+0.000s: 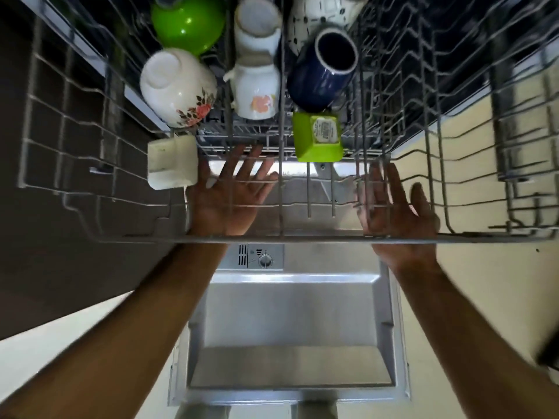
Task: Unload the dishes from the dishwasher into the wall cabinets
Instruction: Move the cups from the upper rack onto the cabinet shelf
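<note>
The dishwasher's upper wire rack (pixel 302 238) is pulled out over the open door (pixel 290 322). Upside down in it stand a floral white bowl (pixel 178 86), a green bowl (pixel 187 25), a floral white mug (pixel 257 89), another white mug (pixel 257 25), a dark blue mug (pixel 323 71), a square green cup (pixel 319 137), a square white cup (pixel 172 161) and a dotted white dish (pixel 320 10). My left hand (pixel 230 192) and my right hand (pixel 393 213) are below the rack's front part, seen through its wires, fingers spread and straight, holding nothing.
A dark brown cabinet front (pixel 60 252) runs along the left. A pale floor (pixel 484 282) lies to the right and below. The door's detergent dispenser with a round knob (pixel 265 260) sits between my forearms. The rack's right half holds only bare tines.
</note>
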Motion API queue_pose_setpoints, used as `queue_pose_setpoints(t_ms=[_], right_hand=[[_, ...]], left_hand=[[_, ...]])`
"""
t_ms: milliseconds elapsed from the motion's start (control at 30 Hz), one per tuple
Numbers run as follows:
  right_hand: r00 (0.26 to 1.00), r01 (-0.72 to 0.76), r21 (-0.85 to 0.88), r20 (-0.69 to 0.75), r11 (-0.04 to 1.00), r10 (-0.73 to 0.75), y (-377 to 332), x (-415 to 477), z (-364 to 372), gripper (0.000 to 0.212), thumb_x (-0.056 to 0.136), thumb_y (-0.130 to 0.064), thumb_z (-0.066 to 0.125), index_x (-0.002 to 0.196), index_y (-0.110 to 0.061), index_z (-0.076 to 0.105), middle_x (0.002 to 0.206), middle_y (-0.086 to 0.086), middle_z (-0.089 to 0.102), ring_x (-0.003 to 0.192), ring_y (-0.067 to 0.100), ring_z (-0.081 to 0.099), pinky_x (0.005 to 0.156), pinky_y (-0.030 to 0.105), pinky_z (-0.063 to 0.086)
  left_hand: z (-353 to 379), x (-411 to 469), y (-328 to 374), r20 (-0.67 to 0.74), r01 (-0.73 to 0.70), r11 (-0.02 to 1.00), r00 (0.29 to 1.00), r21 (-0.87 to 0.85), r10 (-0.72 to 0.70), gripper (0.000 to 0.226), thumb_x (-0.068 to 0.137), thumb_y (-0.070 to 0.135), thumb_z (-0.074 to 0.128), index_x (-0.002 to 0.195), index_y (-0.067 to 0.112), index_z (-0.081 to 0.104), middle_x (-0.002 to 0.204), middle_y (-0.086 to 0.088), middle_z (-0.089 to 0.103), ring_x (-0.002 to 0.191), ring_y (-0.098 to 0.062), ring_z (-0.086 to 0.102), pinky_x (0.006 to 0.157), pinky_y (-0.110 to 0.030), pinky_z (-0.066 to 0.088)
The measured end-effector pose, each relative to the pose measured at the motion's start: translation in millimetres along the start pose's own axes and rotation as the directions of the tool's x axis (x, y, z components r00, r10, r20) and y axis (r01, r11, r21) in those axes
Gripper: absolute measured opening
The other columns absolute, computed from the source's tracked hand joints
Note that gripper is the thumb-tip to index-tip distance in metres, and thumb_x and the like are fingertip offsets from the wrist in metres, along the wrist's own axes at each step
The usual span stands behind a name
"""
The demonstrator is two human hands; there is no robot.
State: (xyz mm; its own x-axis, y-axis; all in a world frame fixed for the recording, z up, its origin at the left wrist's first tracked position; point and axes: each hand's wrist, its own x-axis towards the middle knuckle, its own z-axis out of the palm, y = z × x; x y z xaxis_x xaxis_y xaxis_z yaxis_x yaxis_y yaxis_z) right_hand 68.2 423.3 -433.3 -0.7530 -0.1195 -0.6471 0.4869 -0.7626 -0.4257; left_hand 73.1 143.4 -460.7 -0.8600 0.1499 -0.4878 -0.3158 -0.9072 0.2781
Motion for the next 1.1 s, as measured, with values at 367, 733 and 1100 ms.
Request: queue_pose_setpoints(t_ms=[367,733,1100], right_hand=[[1.0,-0.019,0.346,-0.017,0.938,0.027,3,-70,27,0.024,0.102,-0.032,0.03,0.103,-0.022,0.052,0.153,0.015,0.04,0.138,0.038,0.042,0.094,0.054,0.039],[0.994,-0.041,0.308,-0.081,0.95,0.069,10,-108,17,0.035,0.101,-0.034,0.026,0.094,-0.021,0.057,0.147,0.014,0.049,0.133,0.036,0.048,0.092,0.05,0.04],[0.976,-0.029,0.309,-0.197,0.951,0.093,17,-137,5,0.032,0.098,-0.034,0.029,0.094,-0.021,0.058,0.148,0.012,0.048,0.135,0.038,0.046,0.094,0.05,0.036]], left_hand=[[14,-52,-13,0.161,0.033,0.977,0.987,-0.21,0.002,0.072,0.085,0.054,0.041,0.148,0.018,0.038,0.148,-0.011,0.049,0.131,-0.032,0.047,0.107,-0.049,0.032],[22,-92,-28,-0.042,-0.076,0.964,0.997,-0.255,0.068,0.064,0.075,0.048,0.061,0.126,0.01,0.067,0.14,-0.014,0.058,0.099,-0.028,0.064,0.078,-0.035,0.036],[10,-118,-50,-0.146,-0.079,0.966,0.988,-0.245,0.044,0.068,0.073,0.049,0.045,0.126,0.013,0.067,0.141,-0.013,0.057,0.091,-0.023,0.064,0.065,-0.033,0.044]])
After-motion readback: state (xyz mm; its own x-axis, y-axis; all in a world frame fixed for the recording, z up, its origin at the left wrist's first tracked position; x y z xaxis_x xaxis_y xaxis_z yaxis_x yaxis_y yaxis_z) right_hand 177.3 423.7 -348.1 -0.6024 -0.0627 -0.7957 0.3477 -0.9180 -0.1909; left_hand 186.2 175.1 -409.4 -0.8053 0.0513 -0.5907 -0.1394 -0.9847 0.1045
